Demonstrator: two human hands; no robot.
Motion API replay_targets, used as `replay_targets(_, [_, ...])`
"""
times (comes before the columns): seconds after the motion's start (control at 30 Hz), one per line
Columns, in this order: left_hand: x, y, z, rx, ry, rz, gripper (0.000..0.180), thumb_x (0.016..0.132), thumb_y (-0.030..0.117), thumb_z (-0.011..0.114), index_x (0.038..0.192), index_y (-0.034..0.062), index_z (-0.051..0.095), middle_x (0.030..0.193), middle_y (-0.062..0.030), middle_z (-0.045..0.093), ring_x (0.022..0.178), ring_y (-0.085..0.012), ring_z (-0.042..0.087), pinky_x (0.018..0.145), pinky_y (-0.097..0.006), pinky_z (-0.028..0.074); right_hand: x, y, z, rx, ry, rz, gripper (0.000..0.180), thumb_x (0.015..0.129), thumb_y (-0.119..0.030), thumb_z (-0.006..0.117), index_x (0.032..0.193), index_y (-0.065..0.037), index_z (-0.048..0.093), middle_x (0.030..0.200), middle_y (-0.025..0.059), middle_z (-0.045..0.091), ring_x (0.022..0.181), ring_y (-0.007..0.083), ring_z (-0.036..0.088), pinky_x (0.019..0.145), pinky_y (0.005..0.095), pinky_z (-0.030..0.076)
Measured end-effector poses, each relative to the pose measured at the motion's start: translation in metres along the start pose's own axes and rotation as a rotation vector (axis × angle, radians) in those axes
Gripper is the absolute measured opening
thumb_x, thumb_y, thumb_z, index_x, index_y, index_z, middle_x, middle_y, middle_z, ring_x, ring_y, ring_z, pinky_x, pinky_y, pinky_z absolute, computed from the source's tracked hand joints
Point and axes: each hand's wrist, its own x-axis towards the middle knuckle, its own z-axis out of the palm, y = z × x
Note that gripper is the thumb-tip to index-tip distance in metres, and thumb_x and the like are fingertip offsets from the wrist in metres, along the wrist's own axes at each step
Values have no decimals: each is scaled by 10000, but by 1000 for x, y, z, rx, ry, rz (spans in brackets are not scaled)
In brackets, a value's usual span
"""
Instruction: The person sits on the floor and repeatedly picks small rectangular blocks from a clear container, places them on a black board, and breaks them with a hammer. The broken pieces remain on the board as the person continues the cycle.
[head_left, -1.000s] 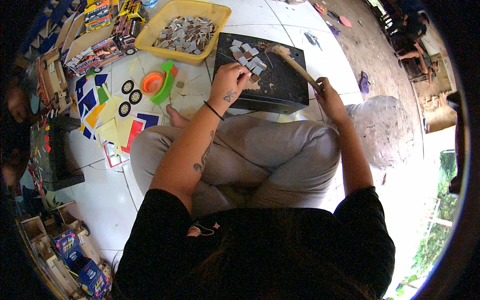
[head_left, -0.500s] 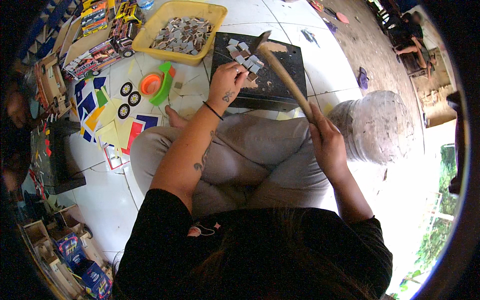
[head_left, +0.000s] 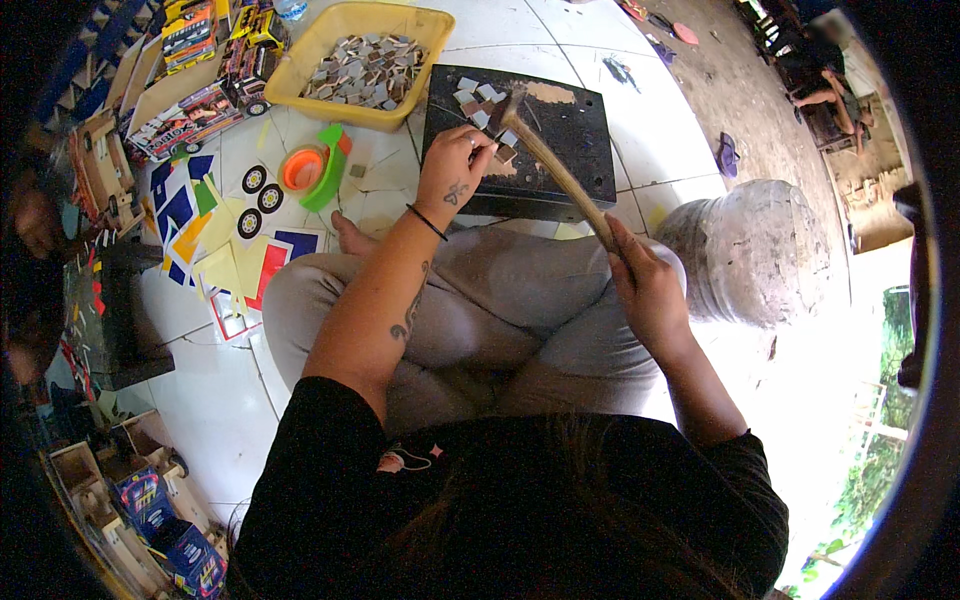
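Here, right hand [head_left: 648,285] closed around hammer [head_left: 555,165] handle.

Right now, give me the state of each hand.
Left hand: closed, pinching a small piece on the dark block.
Right hand: closed around the hammer handle.

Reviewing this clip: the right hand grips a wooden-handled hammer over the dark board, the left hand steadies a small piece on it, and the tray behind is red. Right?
Not quite. The tray is yellow, as the head view shows. The right hand does grip the hammer over the dark board, and the left hand steadies a small piece.
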Motion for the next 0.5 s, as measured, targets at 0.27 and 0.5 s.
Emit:
replay_targets(0.27, [-1,-1,0,-34,-14,-24,108,810,108,649,803,4,621,797,-136,627,756,-309,616,697,-363,481,-3,6,7,-7,2,-23,503,877,-102,542,1362,-162,422,1084,204,609,860,378,631,707,447,520])
replay_targets(0.5, [-1,-1,1,-55,10,-19,104,807,100,651,803,0,620,809,-136,636,760,-305,622,705,-359,487,1,11,3,21,0,-42,481,889,-115,536,1358,-153,433,1066,205,619,864,363,642,717,416,524])
